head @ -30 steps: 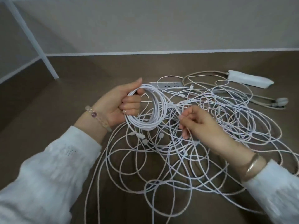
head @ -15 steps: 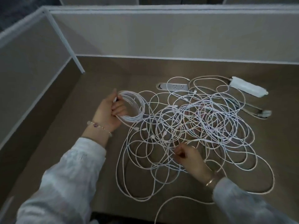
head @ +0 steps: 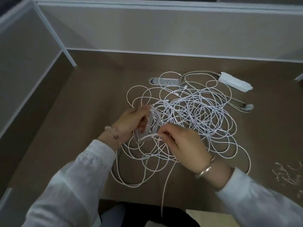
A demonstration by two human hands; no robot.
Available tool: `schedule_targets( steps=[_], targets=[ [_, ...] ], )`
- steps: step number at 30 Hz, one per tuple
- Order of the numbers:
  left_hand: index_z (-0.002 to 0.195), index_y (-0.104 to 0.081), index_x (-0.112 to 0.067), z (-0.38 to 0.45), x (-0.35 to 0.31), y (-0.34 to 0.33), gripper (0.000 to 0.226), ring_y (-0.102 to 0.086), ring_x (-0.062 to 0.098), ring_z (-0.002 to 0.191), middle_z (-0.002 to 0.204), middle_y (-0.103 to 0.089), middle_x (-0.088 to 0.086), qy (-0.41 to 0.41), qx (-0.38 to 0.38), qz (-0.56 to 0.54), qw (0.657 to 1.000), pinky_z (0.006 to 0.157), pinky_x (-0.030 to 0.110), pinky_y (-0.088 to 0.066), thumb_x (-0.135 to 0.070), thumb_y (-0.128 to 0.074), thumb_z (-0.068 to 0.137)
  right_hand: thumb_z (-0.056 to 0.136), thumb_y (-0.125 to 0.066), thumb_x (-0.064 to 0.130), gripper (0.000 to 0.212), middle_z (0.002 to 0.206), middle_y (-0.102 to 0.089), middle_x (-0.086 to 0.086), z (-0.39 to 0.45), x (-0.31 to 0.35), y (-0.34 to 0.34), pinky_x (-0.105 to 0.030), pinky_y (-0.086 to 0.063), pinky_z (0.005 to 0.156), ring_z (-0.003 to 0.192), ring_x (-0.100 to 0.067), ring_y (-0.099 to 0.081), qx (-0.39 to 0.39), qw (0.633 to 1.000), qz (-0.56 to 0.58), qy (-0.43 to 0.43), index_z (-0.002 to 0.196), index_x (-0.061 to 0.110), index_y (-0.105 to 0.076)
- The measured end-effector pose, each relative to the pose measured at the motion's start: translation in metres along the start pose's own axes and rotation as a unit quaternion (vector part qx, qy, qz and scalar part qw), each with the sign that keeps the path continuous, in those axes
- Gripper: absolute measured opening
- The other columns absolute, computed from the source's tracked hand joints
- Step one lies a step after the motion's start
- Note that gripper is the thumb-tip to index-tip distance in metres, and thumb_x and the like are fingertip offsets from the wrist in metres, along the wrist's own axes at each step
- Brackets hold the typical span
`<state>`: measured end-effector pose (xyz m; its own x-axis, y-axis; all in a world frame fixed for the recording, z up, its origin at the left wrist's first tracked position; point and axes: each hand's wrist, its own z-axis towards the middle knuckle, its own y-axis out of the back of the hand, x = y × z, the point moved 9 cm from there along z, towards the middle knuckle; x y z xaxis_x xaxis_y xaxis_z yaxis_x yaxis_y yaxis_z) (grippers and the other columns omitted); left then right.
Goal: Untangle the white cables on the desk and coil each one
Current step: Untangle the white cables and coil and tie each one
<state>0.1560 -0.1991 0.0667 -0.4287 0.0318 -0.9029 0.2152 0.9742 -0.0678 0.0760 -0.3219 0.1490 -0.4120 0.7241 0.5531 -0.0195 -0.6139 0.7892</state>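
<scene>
Cables (head: 193, 112) sprawl tangled mid-desk (head: 91, 99). Her left hand (head: 131, 122) grips a blurred coil (head: 151, 123) above them; the right hand (head: 182, 145) pinches a strand beside it.

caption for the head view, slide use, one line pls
Left hand holds a coiled white cable while the right hand pinches its loose strand above the tangled cables.

I see white cables (head: 193, 112) tangled on a plain brown desk (head: 98, 95), a white power strip (head: 165, 81) with a grey end, a white adapter (head: 234, 81), beige partition panels (head: 147, 30) edged white, and white sleeves (head: 73, 181).
</scene>
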Motion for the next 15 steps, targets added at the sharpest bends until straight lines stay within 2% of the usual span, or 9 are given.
schedule_targets(
  steps=[3, 5, 8, 10, 13, 15],
  targets=[
    [0.069, -0.060, -0.004, -0.013, -0.001, -0.025, 0.035, -0.049, 0.016, 0.036, 0.048, -0.053, 0.008, 0.009, 0.059, 0.056, 0.997, 0.040, 0.020, -0.043, -0.024, -0.054, 0.097, 0.091, -0.046, 0.036, 0.022, 0.073, -0.059, 0.016, 0.010, -0.004, 0.007, -0.027, -0.044, 0.055, 0.057, -0.006, -0.051, -0.012, 1.000, 0.001, -0.009, 0.092, 0.022, -0.063],
    [0.067, -0.062, -0.005, -0.019, 0.003, -0.037, 0.037, -0.051, 0.016, 0.037, 0.049, -0.055, 0.009, 0.024, 0.098, 0.076, 0.992, 0.041, 0.020, -0.044, -0.024, -0.054, 0.097, 0.090, -0.049, 0.034, 0.018, 0.070, -0.050, 0.020, 0.014, -0.010, 0.007, -0.026, -0.041, 0.055, 0.057, -0.001, -0.044, -0.012, 1.000, 0.003, -0.020, 0.091, 0.023, -0.063],
    [0.061, -0.052, -0.009, -0.025, 0.015, -0.047, 0.035, -0.038, 0.011, 0.029, 0.040, -0.045, 0.004, 0.067, 0.143, 0.011, 0.987, 0.036, 0.018, -0.034, -0.025, -0.060, 0.091, 0.089, -0.050, 0.036, 0.015, 0.064, -0.046, 0.023, 0.018, -0.021, 0.003, -0.023, -0.036, 0.055, 0.051, 0.005, -0.039, -0.006, 0.999, 0.017, -0.043, 0.090, 0.026, -0.062],
    [0.066, -0.043, -0.013, -0.030, 0.026, -0.054, 0.034, -0.024, 0.008, 0.026, 0.036, -0.032, -0.001, 0.116, 0.189, -0.040, 0.974, 0.035, 0.015, -0.023, -0.030, -0.052, 0.094, 0.088, -0.052, 0.037, 0.014, 0.060, -0.046, 0.024, 0.017, -0.029, 0.002, -0.023, -0.034, 0.055, 0.049, 0.008, -0.038, -0.006, 0.998, 0.032, -0.057, 0.089, 0.026, -0.062],
    [0.065, -0.041, -0.018, -0.036, 0.040, -0.057, 0.040, -0.016, 0.005, 0.027, 0.036, -0.022, -0.006, 0.174, 0.231, -0.075, 0.954, 0.033, 0.014, -0.017, -0.043, -0.042, 0.097, 0.086, -0.063, 0.036, 0.015, 0.053, -0.046, 0.020, 0.015, -0.042, -0.006, -0.025, -0.035, 0.052, 0.047, 0.003, -0.040, 0.003, 0.995, 0.056, -0.085, 0.087, 0.022, -0.059],
    [0.066, -0.043, -0.018, -0.040, 0.046, -0.058, 0.043, -0.014, 0.005, 0.028, 0.036, -0.020, -0.008, 0.185, 0.258, -0.081, 0.945, 0.033, 0.014, -0.015, -0.050, -0.040, 0.094, 0.081, -0.072, 0.032, 0.023, 0.052, -0.050, 0.013, 0.014, -0.057, -0.019, -0.025, -0.036, 0.051, 0.046, -0.003, -0.041, 0.020, 0.982, 0.137, -0.130, 0.084, 0.016, -0.056]
  ],
)
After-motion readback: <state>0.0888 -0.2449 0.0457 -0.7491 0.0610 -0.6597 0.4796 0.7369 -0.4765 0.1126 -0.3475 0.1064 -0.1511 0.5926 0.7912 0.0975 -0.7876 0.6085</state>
